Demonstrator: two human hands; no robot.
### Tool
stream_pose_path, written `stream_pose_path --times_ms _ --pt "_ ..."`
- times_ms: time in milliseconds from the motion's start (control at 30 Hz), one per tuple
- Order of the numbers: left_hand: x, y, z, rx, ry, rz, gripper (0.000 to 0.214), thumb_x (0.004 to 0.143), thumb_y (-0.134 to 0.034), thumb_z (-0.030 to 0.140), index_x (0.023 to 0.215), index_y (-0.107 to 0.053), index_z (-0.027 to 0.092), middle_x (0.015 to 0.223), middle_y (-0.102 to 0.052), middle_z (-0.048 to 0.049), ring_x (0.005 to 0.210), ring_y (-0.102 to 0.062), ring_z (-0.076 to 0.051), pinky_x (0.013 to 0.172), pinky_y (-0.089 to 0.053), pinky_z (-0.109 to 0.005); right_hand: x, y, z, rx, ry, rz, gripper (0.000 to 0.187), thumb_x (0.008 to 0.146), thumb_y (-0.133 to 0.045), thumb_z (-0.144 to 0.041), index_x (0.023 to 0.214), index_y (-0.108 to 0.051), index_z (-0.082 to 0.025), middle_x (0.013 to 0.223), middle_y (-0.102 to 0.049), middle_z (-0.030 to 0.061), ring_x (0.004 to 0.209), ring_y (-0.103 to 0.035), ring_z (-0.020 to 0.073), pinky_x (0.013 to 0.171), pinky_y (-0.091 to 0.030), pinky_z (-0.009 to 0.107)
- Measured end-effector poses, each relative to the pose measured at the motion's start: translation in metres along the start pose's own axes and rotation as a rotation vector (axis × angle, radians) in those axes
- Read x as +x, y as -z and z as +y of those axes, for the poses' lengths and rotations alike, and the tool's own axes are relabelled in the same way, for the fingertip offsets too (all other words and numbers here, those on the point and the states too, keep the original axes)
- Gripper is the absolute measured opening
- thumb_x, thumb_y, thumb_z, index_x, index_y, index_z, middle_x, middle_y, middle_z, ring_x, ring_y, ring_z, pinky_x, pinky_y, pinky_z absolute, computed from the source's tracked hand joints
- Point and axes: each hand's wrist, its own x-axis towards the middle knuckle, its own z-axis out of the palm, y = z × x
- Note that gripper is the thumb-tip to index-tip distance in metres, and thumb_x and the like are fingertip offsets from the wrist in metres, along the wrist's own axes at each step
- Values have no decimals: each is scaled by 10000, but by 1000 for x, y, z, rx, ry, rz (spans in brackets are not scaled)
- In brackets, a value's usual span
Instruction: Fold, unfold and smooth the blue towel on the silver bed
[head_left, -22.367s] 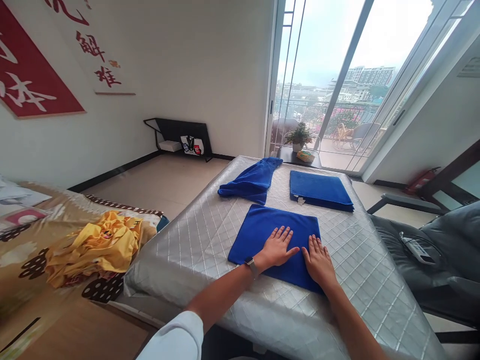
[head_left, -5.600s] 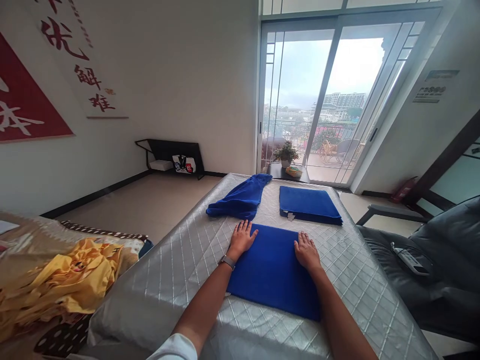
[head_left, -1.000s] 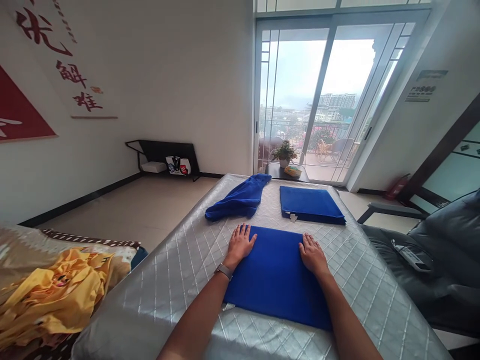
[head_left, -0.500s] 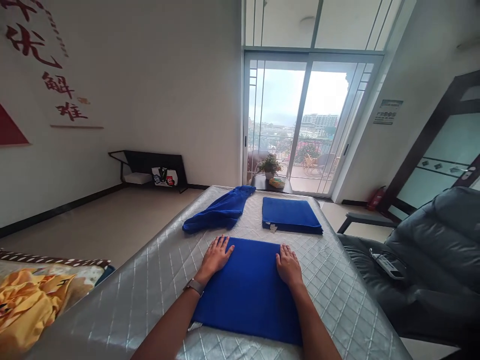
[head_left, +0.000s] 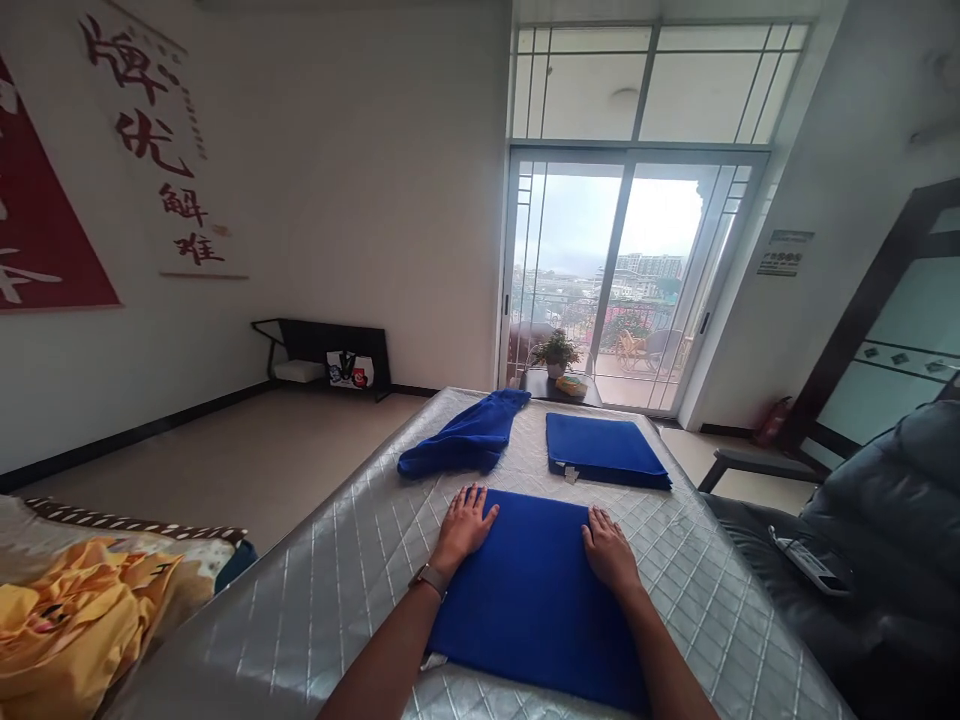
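Observation:
A flat blue folded cloth (head_left: 536,600) lies on the quilted silver table cover (head_left: 360,560) right in front of me. On its far left corner rests my left hand (head_left: 465,527), fingers stretched out. My right hand (head_left: 611,550) lies flat on the far right corner, its fingers also extended. Beyond them sits a neat stack of folded blue cloth (head_left: 606,448) with a white tag at its near edge. To the left of that stack is a loose, crumpled blue cloth (head_left: 469,435).
A dark padded armchair (head_left: 885,520) stands at the right, with a white remote-like device (head_left: 810,562) on it. Yellow fabric (head_left: 90,620) lies at the lower left. A small table with a potted plant (head_left: 556,350) is beyond the far edge, before glass doors.
The view has tilted up and turned a little left, so everything sits lower and further right. Both hands stay on the far corners of the folded cloth.

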Motion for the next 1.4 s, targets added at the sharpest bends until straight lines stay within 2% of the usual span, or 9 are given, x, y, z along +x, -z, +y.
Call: stream_pose_path --times_ms 200,367,800,1233,1333,1400 --pt "1 -5 0 30 -11 23 636 1033 -323 526 1539 -441 159 1599 -406 -120 1488 -353 -323 1216 -297 -480 -2 2 -1 -18 -5 -9 622 1023 -229 -335 1582 -331 -82 1657 -284 79 1542 -217 204 1257 -166 388" --pt "4 -9 -1 41 -10 26 615 1028 -334 523 1536 -451 197 1597 -415 -97 1488 -353 -320 1212 -303 -486 -1 1 -1 -18 -5 -8 625 1020 -236 -344 1584 -332 -93 1652 -291 66 1540 -221 201 1255 -170 386" --pt "1 -2 -3 40 -13 -32 667 1042 -306 542 1554 -401 124 1624 -350 -144 1508 -311 -313 1231 -259 -461 -4 5 -5 -41 -13 -27 623 1029 -225 -337 1590 -308 -80 1667 -257 85 1549 -190 198 1254 -129 378" --pt "-2 12 -1 32 2 -90 693 1042 -246 572 1575 -361 144 1643 -325 -127 1520 -279 -311 1240 -219 -437 -10 8 -6 -58 -35 -92 660 1044 -171 -403 1615 -215 -73 1691 -191 108 1564 -99 186 1252 -95 379" --pt "-1 19 6 72 21 -86 710 1041 -252 578 1559 -383 111 1622 -355 -166 1507 -304 -332 1241 -202 -472 -10 8 -7 -43 -38 -89 669 1041 -166 -409 1614 -215 -69 1693 -188 98 1564 -108 192 1255 -92 380" --pt "0 24 22 83 5 -54 718 1043 -259 575 1538 -410 77 1606 -373 -195 1503 -312 -340 1242 -199 -478 -9 7 -8 -33 -45 -78 670 1039 -172 -408 1612 -221 -65 1691 -194 94 1561 -125 200 1256 -95 383"
